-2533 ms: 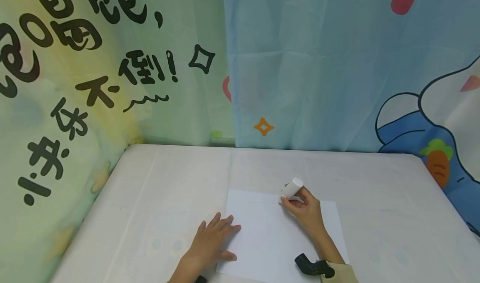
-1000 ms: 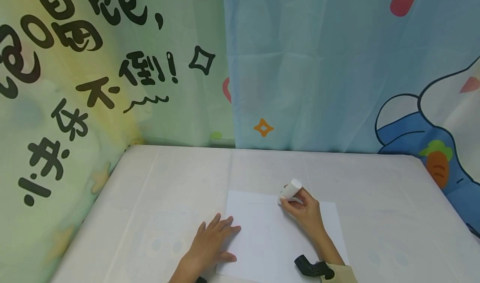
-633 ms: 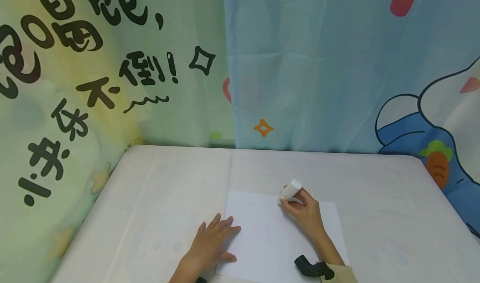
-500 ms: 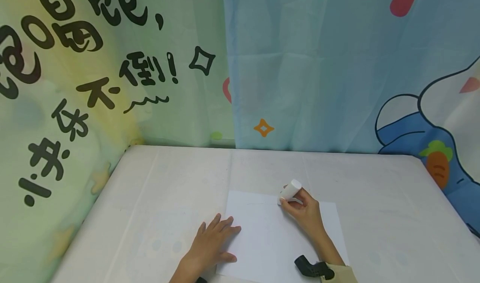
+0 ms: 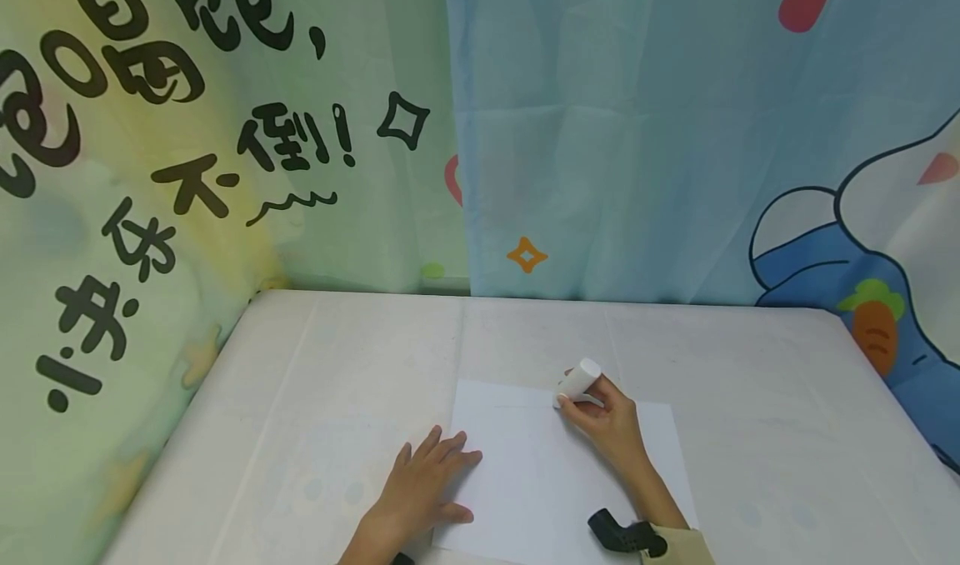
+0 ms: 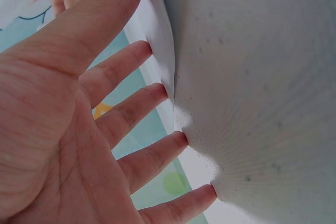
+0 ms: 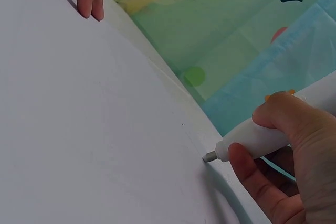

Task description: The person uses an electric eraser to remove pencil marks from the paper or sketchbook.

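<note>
A thick white electric eraser (image 5: 581, 379) is pinched between the thumb and fingers of my right hand (image 5: 613, 425), slanting over the sheet. In the right wrist view, its short grey tip (image 7: 210, 156) meets the white paper (image 7: 105, 129) close to the far edge. My left hand (image 5: 423, 482) lies with fingers spread at the left edge of the sheet of paper (image 5: 532, 473). Seen from the left wrist, those fingers (image 6: 152, 161) are straight, their tips pressing down along the paper's edge. A very faint line runs across the paper's upper part, left of the eraser.
The paper lies on a white-covered table (image 5: 360, 357). Behind it hangs a blue curtain (image 5: 637, 173); a green printed one (image 5: 390, 215) hangs behind and along the left side. A black wrist mount (image 5: 626, 532) sits on my right wrist above the sheet.
My right hand and the eraser have edged very slightly left over the paper. The left hand and the sheet keep their places.
</note>
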{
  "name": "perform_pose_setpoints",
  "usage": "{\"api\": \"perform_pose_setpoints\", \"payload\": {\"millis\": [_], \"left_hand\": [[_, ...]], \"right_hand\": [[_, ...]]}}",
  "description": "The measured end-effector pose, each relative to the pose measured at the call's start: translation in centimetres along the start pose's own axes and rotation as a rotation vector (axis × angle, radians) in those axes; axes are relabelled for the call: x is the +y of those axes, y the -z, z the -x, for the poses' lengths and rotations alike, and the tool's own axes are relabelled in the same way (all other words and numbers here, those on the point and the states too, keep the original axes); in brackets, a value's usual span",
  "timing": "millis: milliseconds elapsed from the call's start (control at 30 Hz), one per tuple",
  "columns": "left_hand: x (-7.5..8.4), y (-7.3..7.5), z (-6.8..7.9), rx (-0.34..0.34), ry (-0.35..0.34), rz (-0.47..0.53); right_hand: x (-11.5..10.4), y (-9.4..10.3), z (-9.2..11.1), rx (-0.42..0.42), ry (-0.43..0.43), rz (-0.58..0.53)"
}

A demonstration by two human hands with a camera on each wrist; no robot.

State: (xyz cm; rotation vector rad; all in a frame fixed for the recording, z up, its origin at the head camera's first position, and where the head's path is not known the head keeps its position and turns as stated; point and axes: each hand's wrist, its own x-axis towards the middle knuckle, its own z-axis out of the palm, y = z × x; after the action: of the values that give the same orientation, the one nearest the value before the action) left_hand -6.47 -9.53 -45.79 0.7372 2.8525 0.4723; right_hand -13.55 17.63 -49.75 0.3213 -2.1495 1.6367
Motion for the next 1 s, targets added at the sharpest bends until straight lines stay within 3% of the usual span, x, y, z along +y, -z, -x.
{"api": "perform_pose_setpoints", "payload": {"millis": [300,1000], "left_hand": [[-0.06,-0.01,-0.08,-0.008,0.003,0.000],[0.04,-0.03,-0.03,-0.003,0.001,-0.009]], "right_hand": [[0.20,-0.12,-0.09,-0.005,0.023,0.028],[-0.24,0.20,0.09,0.009,0.007,-0.020]]}}
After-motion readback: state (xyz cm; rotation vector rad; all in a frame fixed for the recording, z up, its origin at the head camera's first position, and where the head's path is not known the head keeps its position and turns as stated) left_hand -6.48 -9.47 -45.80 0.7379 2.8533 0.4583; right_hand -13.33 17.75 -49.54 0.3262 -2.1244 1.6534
